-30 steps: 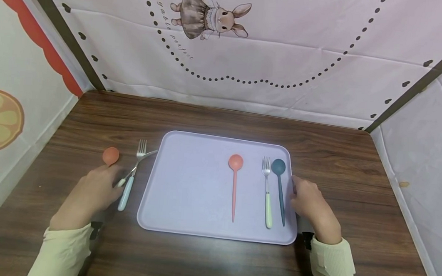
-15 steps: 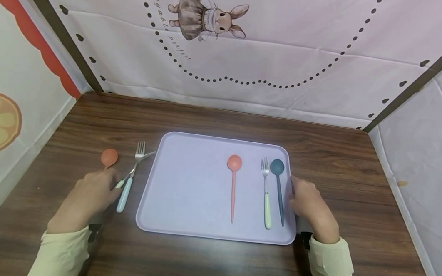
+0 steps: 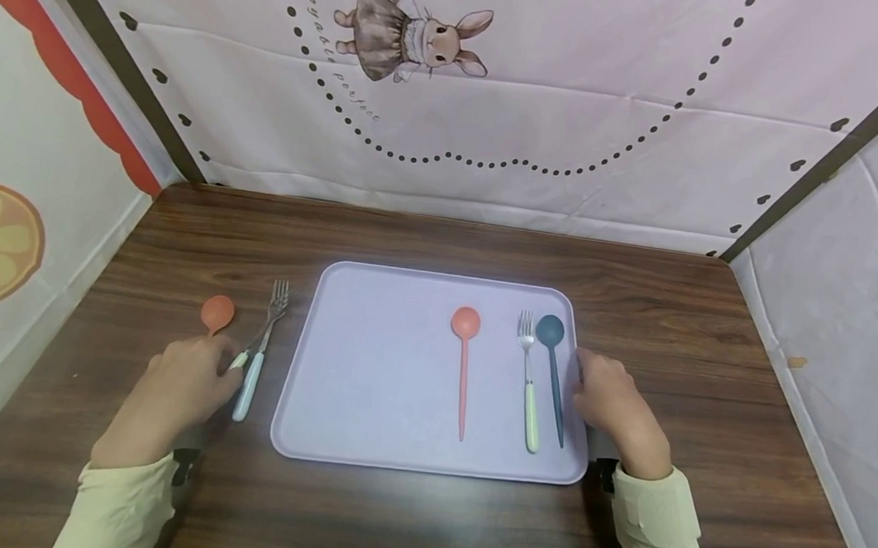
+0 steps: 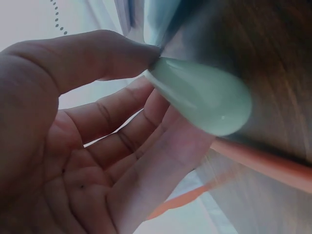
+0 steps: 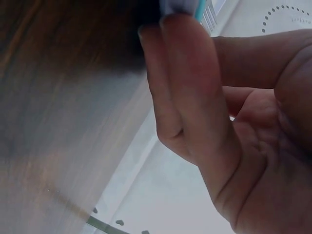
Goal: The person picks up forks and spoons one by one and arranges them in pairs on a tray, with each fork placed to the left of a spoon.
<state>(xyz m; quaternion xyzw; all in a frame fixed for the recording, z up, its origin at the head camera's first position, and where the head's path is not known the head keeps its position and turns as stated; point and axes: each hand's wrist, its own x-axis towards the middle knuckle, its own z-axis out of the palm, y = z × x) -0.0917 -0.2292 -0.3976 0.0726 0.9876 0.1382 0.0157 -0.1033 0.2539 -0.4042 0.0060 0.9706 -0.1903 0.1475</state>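
In the head view my left hand (image 3: 172, 392) is left of the lavender tray (image 3: 374, 370). Its thumb and a finger pinch a fork with a pale green handle (image 4: 209, 100), seen close up in the left wrist view. That fork's head overlaps a fork with a light blue handle (image 3: 248, 388) lying on the table. Partly under the left hand is an orange spoon (image 3: 217, 313). At the tray's right rim my right hand (image 3: 614, 403) grips the edge. In the right wrist view its fingertips (image 5: 187, 36) meet the rim; the exact contact is partly hidden.
On the tray lie a pink spoon (image 3: 466, 325), another green-handled fork (image 3: 532, 415) and a dark teal spoon (image 3: 551, 331), handles toward me. The brown wooden table (image 3: 426, 522) is bordered by a printed cloth wall (image 3: 567, 107) at the back and more at the sides.
The head of the fork in my left hand has swung left, from beside the tray's left rim to over the blue-handled fork. My right hand and the tray stay put.
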